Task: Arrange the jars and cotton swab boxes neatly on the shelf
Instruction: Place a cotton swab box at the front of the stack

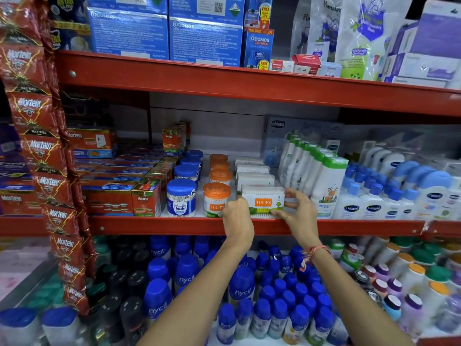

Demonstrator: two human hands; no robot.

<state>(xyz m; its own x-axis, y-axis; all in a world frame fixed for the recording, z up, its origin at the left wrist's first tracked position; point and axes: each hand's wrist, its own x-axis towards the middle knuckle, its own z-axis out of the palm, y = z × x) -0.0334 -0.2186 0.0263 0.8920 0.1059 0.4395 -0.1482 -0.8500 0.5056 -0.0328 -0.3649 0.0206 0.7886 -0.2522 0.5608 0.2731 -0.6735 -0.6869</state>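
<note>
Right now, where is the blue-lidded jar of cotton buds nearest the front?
In the head view the blue-lidded jar stands at the front edge of the middle red shelf, left of centre, between a red Mortein box and an orange-lidded jar.

"TULIPS" on swab box (263,203)

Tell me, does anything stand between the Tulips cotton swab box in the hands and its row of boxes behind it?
Nothing visible does. The left hand and right hand hold the Tulips cotton swab box at the shelf's front edge, directly before the row of white boxes.
</note>
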